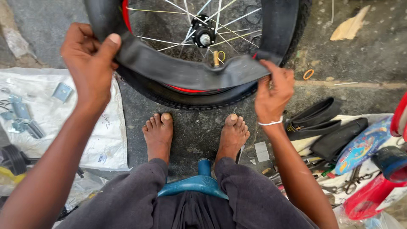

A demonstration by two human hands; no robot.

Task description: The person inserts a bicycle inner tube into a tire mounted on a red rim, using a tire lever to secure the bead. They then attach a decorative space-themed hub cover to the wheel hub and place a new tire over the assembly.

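Observation:
A bicycle wheel stands upright on the ground in front of me, with a black tyre (195, 98), a red rim (186, 89) and silver spokes around the hub (204, 36). A flat black inner tube (190, 72) stretches across the lower part of the wheel. My left hand (89, 59) grips the tube at its left end, thumb up on the rubber. My right hand (273, 91) pinches the tube's right end near the tyre. The brass valve (217, 57) sticks up just behind the tube. My bare feet rest below the tyre.
A white sack (101, 135) with metal brackets (21, 114) lies at the left. Spare folded tubes (322, 123), scissors (349, 182), a red container (373, 195) and small tools crowd the right. I sit on a blue stool (199, 182). An orange rubber ring (308, 74) lies on the concrete.

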